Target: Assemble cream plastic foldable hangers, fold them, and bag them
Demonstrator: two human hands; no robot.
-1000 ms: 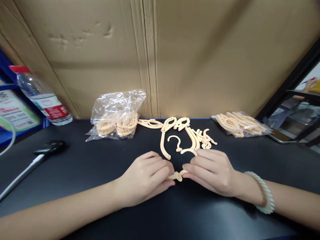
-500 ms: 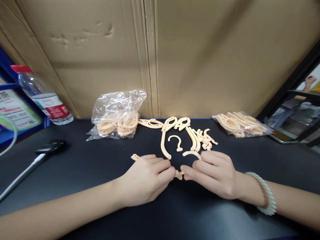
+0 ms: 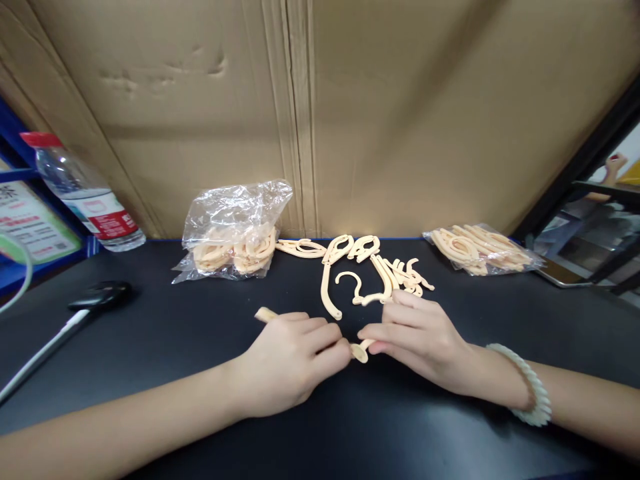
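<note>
My left hand [image 3: 295, 357] and my right hand [image 3: 420, 337] meet at the middle of the black table [image 3: 150, 347]. Both are closed on cream plastic hanger pieces. The left hand grips one piece whose end [image 3: 263, 314] pokes out behind its knuckles. The right hand grips a curved piece [image 3: 373, 299] that rises behind its fingers. The two pieces join at a small round hub [image 3: 359, 352] between the fingertips. A white bead bracelet [image 3: 527, 393] sits on my right wrist.
Loose cream hanger parts [image 3: 370, 267] lie just beyond my hands. A clear bag of parts [image 3: 233, 233] stands at the back left, another bag [image 3: 480, 248] at the back right. A water bottle [image 3: 80, 190] and a black tool [image 3: 97, 295] are at the left. A cardboard wall [image 3: 320, 113] closes the back.
The left-hand piece has swung so that its end now sticks out behind my left knuckles. My right hand shifted slightly up and left, and the curved piece now lies nearer the loose parts.
</note>
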